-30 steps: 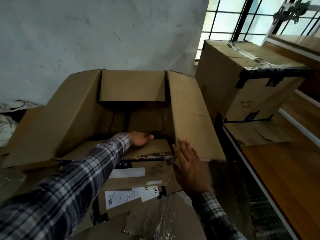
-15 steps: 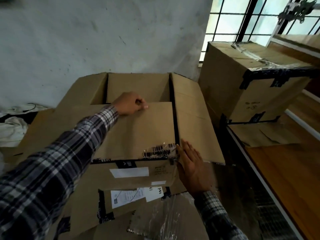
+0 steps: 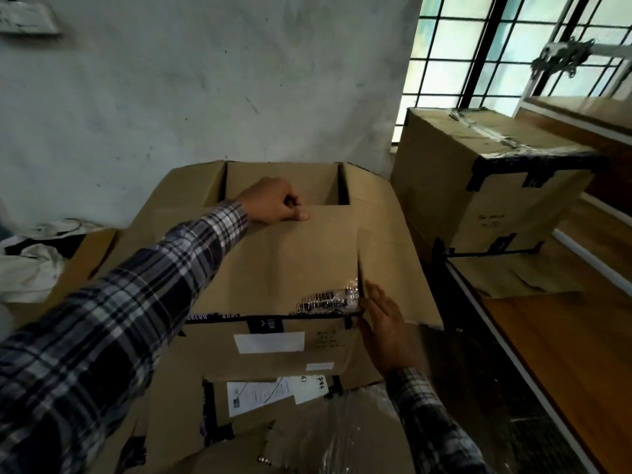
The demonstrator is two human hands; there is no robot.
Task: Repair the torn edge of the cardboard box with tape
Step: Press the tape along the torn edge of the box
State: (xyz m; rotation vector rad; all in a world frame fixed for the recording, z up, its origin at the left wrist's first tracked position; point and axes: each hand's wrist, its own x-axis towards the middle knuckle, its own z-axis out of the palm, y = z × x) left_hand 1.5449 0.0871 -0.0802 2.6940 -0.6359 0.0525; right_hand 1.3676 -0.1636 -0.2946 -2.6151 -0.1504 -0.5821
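The left hand is pinching the far edge of the near flap, apparently folding it level over the cardboard box so its damaged corner lies flat. The right hand, open-palmed with fingers extended, is bracing that corner, where old crinkled tape is lying just left of the fingertips. Right of this hand, the side flap is hanging outward. No tape roll is showing, and the tear itself is hard to make out.
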